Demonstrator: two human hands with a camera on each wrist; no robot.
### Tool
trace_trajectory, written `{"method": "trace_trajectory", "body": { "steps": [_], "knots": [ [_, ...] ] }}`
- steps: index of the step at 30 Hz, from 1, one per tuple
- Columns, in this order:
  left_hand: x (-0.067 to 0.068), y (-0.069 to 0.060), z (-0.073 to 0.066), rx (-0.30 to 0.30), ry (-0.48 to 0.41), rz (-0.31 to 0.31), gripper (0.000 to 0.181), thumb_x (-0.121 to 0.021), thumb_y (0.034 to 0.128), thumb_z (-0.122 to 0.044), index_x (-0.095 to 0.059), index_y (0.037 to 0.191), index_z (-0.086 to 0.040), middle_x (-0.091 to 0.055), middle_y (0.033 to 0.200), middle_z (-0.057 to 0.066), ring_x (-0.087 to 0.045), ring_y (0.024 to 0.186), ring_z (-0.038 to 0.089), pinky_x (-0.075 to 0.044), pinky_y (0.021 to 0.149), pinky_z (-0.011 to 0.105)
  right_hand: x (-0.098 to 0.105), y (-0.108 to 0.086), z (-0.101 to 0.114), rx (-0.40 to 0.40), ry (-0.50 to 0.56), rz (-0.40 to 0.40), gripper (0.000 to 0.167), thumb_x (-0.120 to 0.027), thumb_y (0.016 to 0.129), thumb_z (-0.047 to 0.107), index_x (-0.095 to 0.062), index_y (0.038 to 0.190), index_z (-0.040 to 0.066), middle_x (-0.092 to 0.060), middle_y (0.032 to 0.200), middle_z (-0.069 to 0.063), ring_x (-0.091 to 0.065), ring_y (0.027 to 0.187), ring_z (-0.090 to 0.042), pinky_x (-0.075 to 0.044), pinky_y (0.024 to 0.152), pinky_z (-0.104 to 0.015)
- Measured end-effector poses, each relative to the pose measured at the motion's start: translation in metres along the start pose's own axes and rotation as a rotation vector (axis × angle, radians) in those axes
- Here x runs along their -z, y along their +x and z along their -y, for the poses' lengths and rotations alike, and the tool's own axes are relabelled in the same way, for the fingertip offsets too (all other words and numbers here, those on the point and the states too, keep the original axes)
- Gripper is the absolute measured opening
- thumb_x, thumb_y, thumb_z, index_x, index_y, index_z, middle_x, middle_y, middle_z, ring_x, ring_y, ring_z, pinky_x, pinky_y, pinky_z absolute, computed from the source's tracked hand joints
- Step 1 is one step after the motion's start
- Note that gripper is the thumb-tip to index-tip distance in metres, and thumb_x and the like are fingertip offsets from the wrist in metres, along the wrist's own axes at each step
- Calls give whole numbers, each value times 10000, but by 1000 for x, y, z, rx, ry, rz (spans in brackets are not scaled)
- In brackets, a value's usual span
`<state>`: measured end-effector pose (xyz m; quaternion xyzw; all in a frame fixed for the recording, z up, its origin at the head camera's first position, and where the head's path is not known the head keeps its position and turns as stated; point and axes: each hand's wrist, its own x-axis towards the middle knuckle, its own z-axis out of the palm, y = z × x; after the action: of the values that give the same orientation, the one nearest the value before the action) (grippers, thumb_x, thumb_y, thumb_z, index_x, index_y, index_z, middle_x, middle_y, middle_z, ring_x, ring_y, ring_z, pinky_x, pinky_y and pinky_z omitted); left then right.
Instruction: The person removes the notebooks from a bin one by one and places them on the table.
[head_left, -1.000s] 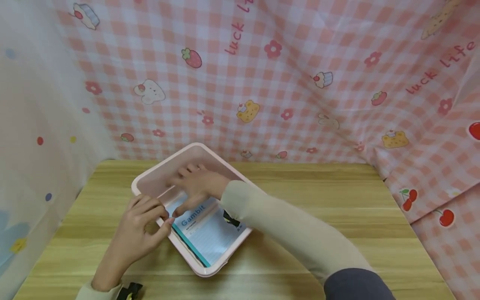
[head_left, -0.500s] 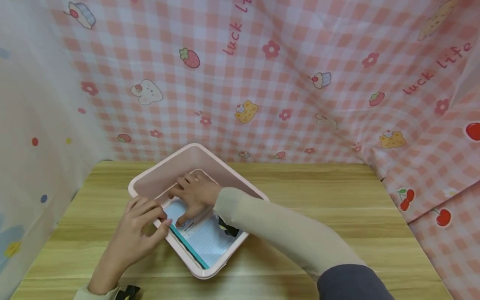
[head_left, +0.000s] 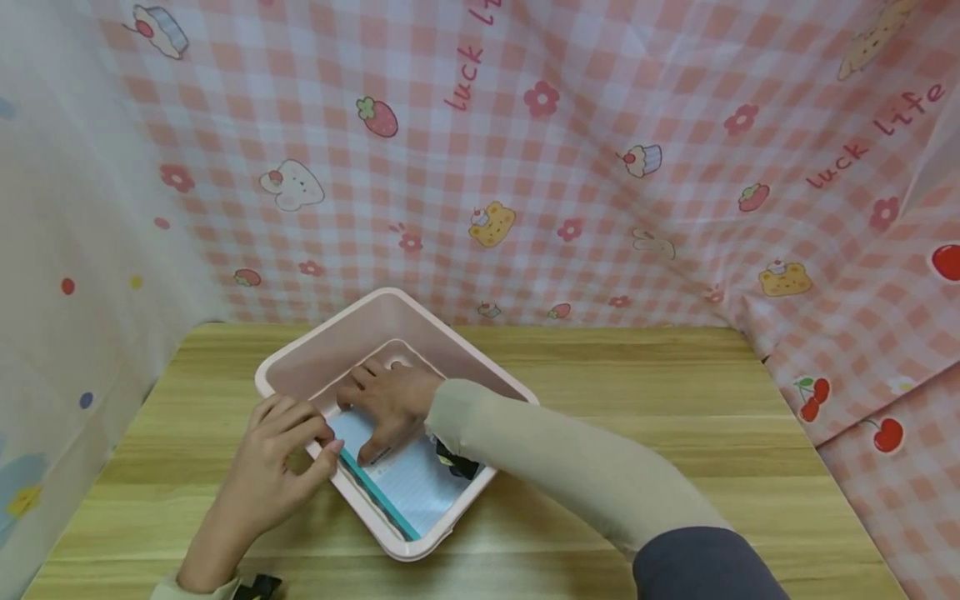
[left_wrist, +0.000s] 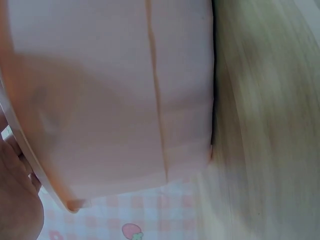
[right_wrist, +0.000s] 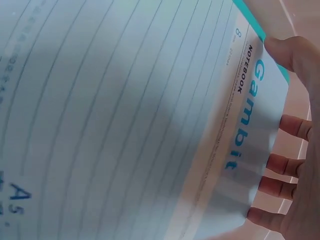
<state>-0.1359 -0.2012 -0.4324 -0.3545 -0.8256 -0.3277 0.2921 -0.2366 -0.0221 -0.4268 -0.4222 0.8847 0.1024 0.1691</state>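
Observation:
A pink plastic basket (head_left: 517, 387) holds a light-blue lined notebook (head_left: 427, 487) with a teal spine, lying flat; its "Gambit" title shows in the right wrist view on the notebook (right_wrist: 150, 110). My left hand (head_left: 273, 467) grips the basket's left rim with curled fingers and thumb. In the left wrist view, part of the left hand (left_wrist: 17, 190) is beside the rim, outside the pink wall (left_wrist: 100, 115). Inside the basket, my right hand (head_left: 390, 408) spreads over the notebook's far end. The right hand's (right_wrist: 295, 140) thumb touches the teal-edged corner; its fingertips meet the end edge.
The basket stands on a wood-grain table (head_left: 637, 375). Behind the table hangs a pink checked cloth (head_left: 570, 167), with a pale dotted cloth (head_left: 82, 208) at the left. My right sleeve (head_left: 570, 458) crosses the basket's right rim.
My right hand has settled lower into the basket and slightly toward me, now covering the "Gambit" title in the head view. The left hand stays on the rim.

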Motion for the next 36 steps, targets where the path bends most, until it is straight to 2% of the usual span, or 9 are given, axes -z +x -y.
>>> {"method": "trace_trajectory", "body": {
  "steps": [12, 20, 23, 26, 29, 32, 36],
  "knots": [
    [0, 1, -1, 8, 11, -6, 105, -662, 854, -237, -651, 751, -226, -633, 841, -102, -531, 879, 130, -294, 1044, 306, 5, -1, 0, 11, 45, -22, 657, -617, 797, 783, -384, 1237, 354, -395, 1370, 94, -394, 1258, -92, -443, 981, -354],
    [-1, 1, -1, -1, 15, -19, 68, -663, 819, -220, -653, 753, -217, -634, 843, -99, -544, 896, 132, -291, 1066, 294, 7, 2, 1, 5, 33, -58, 770, -581, 807, 812, -373, 1352, 309, -458, 1374, 88, -445, 1288, -110, -454, 1030, -338],
    [-1, 0, -1, 7, 14, -11, 67, -671, 821, -219, -653, 757, -222, -637, 849, -95, -546, 905, 138, -288, 1069, 294, 8, 2, 2, 1, -3, -57, 821, -565, 802, 831, -387, 1440, 345, -438, 1444, 60, -414, 1319, -130, -450, 1045, -360],
    [-1, 0, 0, 11, 11, -6, 69, -677, 825, -219, -655, 760, -222, -641, 853, -92, -545, 908, 141, -286, 1072, 293, 9, 2, 2, -4, -6, -34, 873, -548, 792, 855, -367, 1507, 389, -390, 1539, 48, -377, 1386, -149, -409, 1117, -395],
    [-1, -1, 0, 6, 6, -8, 72, -675, 824, -219, -653, 755, -219, -642, 849, -93, -539, 897, 134, -288, 1071, 291, 10, 2, 3, -13, 43, -5, 919, -554, 771, 870, -355, 1514, 366, -382, 1583, 70, -397, 1420, -153, -373, 1162, -411],
    [-1, 0, 0, -1, 4, -14, 91, -673, 836, -233, -649, 749, -223, -640, 847, -97, -539, 893, 130, -291, 1071, 294, 10, 2, 4, -40, 102, 16, 948, -569, 738, 886, -345, 1468, 323, -440, 1547, 95, -443, 1411, -143, -362, 1171, -414],
    [-1, 0, 0, -5, 6, -21, 111, -667, 851, -251, -642, 745, -233, -627, 841, -107, -540, 886, 120, -294, 1063, 295, 8, 0, 5, -95, 128, 2, 1015, -578, 657, 939, -339, 1396, 286, -512, 1425, 59, -485, 1337, -139, -448, 1091, -394]
  ]
}}
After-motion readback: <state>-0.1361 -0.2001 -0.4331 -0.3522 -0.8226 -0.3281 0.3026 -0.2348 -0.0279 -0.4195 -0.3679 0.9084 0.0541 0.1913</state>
